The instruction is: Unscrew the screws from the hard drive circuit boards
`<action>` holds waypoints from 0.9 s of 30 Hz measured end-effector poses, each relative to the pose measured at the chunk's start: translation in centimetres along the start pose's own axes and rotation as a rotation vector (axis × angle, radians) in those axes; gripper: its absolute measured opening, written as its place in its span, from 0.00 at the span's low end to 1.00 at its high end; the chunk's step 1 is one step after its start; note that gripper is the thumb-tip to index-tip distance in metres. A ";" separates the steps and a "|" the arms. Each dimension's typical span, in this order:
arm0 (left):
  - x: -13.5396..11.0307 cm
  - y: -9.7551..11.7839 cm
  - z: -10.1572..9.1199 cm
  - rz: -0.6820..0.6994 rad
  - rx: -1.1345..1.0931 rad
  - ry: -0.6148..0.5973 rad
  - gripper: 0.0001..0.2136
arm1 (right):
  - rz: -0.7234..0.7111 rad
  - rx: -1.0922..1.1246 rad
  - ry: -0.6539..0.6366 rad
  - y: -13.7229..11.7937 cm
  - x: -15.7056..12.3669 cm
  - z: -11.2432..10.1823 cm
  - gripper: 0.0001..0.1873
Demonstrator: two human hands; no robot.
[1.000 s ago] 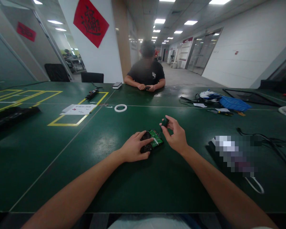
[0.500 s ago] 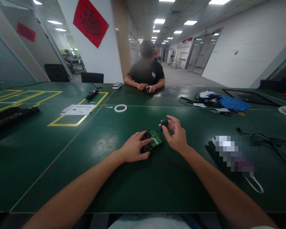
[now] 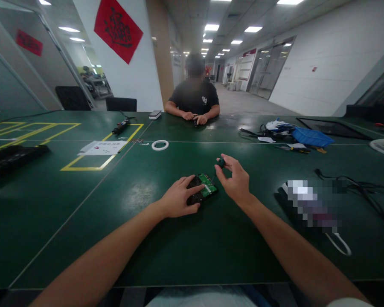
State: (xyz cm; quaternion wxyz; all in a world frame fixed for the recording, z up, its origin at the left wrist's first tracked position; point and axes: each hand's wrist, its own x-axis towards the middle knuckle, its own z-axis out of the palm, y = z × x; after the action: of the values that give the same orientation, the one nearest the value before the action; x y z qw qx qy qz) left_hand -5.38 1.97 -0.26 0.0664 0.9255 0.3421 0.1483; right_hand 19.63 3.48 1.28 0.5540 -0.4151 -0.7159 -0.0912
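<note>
A hard drive [image 3: 196, 195] with a green circuit board [image 3: 207, 182] facing up lies on the green table. My left hand [image 3: 179, 198] spans its left part, thumb along the near edge and one finger stretched across onto the board, holding it against the tabletop. A small screwdriver [image 3: 222, 163] with a dark, rounded handle is pinched between the thumb and fingers of my right hand [image 3: 235, 179]. Its thin shaft slants down to the right part of the board; whether the tip sits in a screw is too small to tell.
A white tape ring [image 3: 160, 145] and paper sheets [image 3: 100, 148] lie farther left. On the right are a partly blurred pouch [image 3: 312, 207], cables [image 3: 361, 185], pliers [image 3: 292, 149] and a blue tray [image 3: 312, 137]. Another person [image 3: 193, 100] sits opposite, hands on a small dark object.
The fingers of my right hand have shifted slightly around the screwdriver handle. My left hand stays on the hard drive. The whole view has moved a little.
</note>
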 end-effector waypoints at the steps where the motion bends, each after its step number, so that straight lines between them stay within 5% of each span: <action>1: 0.0 0.0 0.0 0.001 -0.001 -0.002 0.32 | -0.003 -0.014 0.004 0.1 0.0 0.0 0.19; 14: 0.0 0.0 0.1 -0.001 0.017 -0.018 0.32 | -0.077 -0.054 0.055 0.2 0.5 -0.7 0.12; 27: 0.1 -0.1 0.4 -0.003 0.022 -0.017 0.31 | 0.041 0.102 -0.090 -0.6 0.8 -1.5 0.14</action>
State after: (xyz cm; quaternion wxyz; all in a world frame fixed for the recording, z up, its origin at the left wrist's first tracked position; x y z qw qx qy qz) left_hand -5.25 2.04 -0.65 0.0594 0.9269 0.3446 0.1365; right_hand 20.24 2.56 2.76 0.5433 -0.4046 -0.7352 -0.0241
